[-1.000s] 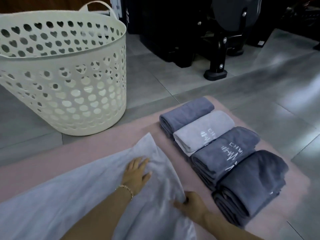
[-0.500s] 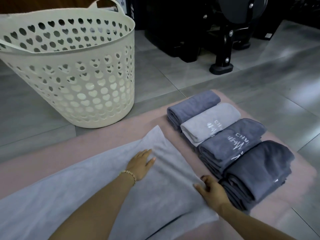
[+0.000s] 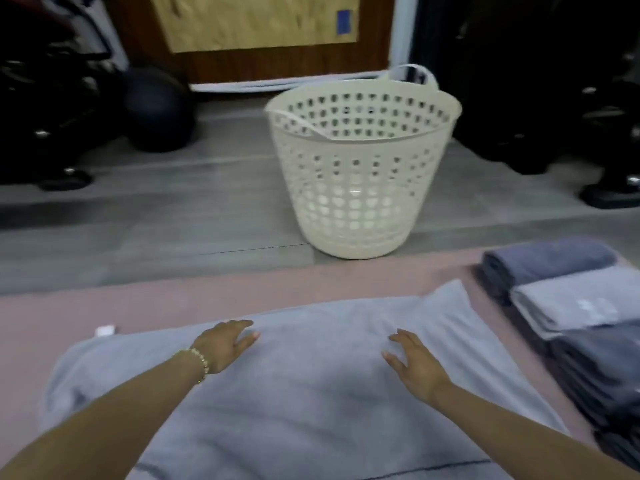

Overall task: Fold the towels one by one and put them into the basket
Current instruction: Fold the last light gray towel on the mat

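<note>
A light grey-blue towel (image 3: 311, 393) lies spread flat on a pink mat (image 3: 207, 292) in front of me. My left hand (image 3: 227, 344), with a bead bracelet at the wrist, rests flat on the towel with fingers straight. My right hand (image 3: 415, 367) lies flat on the towel a little to the right, fingers spread. The cream perforated basket (image 3: 360, 174) stands upright on the floor just beyond the mat; nothing shows inside it. A row of folded grey towels (image 3: 568, 303) sits at the mat's right edge.
Dark gym equipment (image 3: 52, 98) and a black ball (image 3: 156, 109) stand at the back left, more dark machinery (image 3: 571, 98) at the back right. A wooden panel (image 3: 256, 22) is behind the basket. A small white tag (image 3: 105, 330) lies on the mat.
My view has swung left and up, so the basket now appears centred. My right hand has let go of the towel's edge and both hands now lie flat on the towel.
</note>
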